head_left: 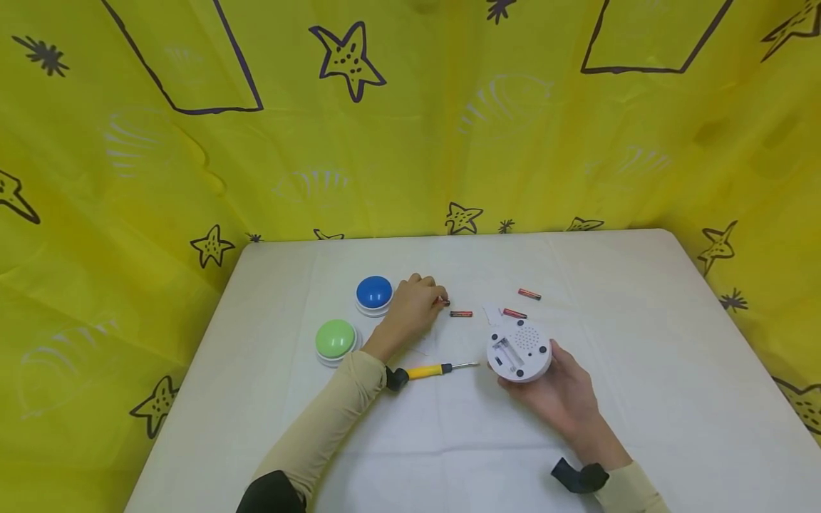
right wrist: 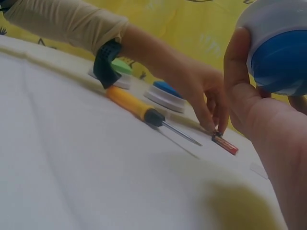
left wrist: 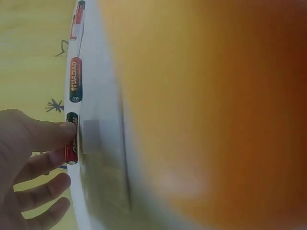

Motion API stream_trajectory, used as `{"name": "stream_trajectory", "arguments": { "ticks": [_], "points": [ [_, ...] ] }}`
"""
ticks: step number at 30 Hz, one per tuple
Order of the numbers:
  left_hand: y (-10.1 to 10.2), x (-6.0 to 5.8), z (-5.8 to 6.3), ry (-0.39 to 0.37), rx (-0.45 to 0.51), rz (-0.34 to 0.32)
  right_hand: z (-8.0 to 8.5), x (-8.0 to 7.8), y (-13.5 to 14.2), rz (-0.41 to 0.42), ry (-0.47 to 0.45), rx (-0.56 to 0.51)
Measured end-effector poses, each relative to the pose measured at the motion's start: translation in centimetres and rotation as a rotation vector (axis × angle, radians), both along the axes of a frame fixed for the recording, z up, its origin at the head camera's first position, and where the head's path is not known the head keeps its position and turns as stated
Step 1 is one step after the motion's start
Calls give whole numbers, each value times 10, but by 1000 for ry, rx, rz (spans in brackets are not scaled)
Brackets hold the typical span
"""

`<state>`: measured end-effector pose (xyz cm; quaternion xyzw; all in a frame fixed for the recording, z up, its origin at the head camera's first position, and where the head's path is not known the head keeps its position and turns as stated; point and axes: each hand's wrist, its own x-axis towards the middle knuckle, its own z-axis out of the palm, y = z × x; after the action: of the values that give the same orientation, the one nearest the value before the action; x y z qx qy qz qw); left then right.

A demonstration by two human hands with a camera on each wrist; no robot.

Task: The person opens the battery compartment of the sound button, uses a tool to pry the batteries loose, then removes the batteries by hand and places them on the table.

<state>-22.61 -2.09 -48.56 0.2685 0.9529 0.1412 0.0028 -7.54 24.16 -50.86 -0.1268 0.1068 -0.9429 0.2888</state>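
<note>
My left hand [head_left: 413, 306] pinches a small red-and-black battery [left wrist: 71, 139] between thumb and fingertip, close to the tabletop; its other fingers are spread apart. My right hand [head_left: 564, 392] holds a round white push-button device [head_left: 527, 342] with its underside turned up. That underside shows speaker holes, dark feet and an uncovered battery compartment [head_left: 508, 356]. Its blue dome [right wrist: 283, 60] faces down in the right wrist view. Beside the left hand lies a second battery [head_left: 461, 313]. Two more batteries, one near the device [head_left: 515, 313] and one farther back [head_left: 529, 293], rest on the table.
A yellow-handled screwdriver [head_left: 428, 371] lies below the left forearm, tip toward the device. Left of that arm stand a blue button [head_left: 374, 293] and a green button [head_left: 336, 339]. A blurred orange shape [left wrist: 206, 115] covers much of the left wrist view. Yellow patterned cloth [head_left: 410, 142] surrounds the white table [head_left: 256, 427].
</note>
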Motion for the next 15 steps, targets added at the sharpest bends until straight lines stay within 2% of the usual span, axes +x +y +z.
{"name": "stream_trajectory", "arguments": {
  "ticks": [11, 15],
  "points": [
    [1, 1, -4, -17, -6, 11, 4, -4, 18, -49, 24, 67],
    [-1, 2, -4, -16, -2, 17, 7, -5, 27, -89, 42, 134]
  ]
}}
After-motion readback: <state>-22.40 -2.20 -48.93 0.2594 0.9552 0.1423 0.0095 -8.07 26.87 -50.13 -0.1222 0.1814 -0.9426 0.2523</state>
